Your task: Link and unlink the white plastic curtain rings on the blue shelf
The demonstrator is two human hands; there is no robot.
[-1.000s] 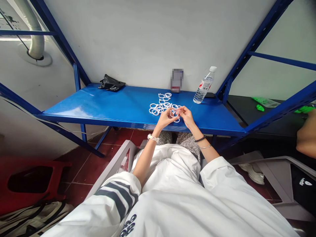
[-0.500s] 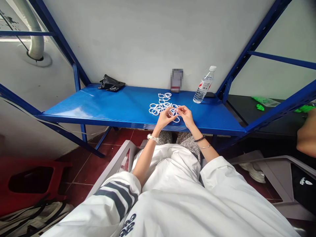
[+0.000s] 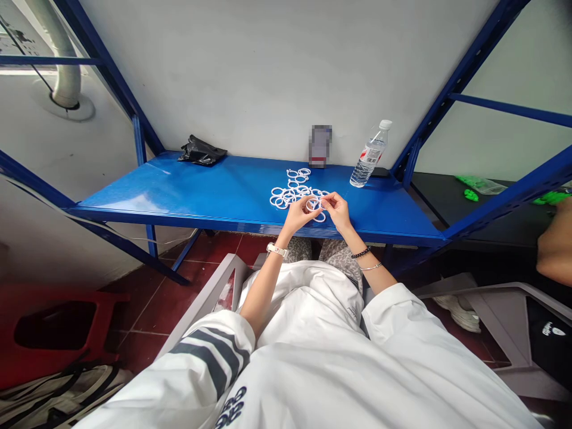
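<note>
My left hand point(image 3: 298, 215) and my right hand point(image 3: 338, 210) meet over the front of the blue shelf point(image 3: 201, 190). Both pinch the same white plastic ring point(image 3: 313, 205) between fingertips, held just above the shelf surface. Another ring point(image 3: 320, 218) hangs or lies right below it. A pile of several white rings point(image 3: 290, 193) lies on the shelf just beyond my hands, with a smaller cluster of rings point(image 3: 298, 173) farther back. I wear a watch on the left wrist and bracelets on the right.
A water bottle point(image 3: 369, 155) stands at the back right of the shelf, a blurred small box point(image 3: 320, 145) at the back middle, a crumpled black bag point(image 3: 201, 151) at the back left. Blue rack posts point(image 3: 451, 83) flank both sides. Another person's arm point(image 3: 554, 247) shows at the right edge.
Almost nothing differs; my fingers have shifted slightly on the ring, and both hands stay in the same spot.
</note>
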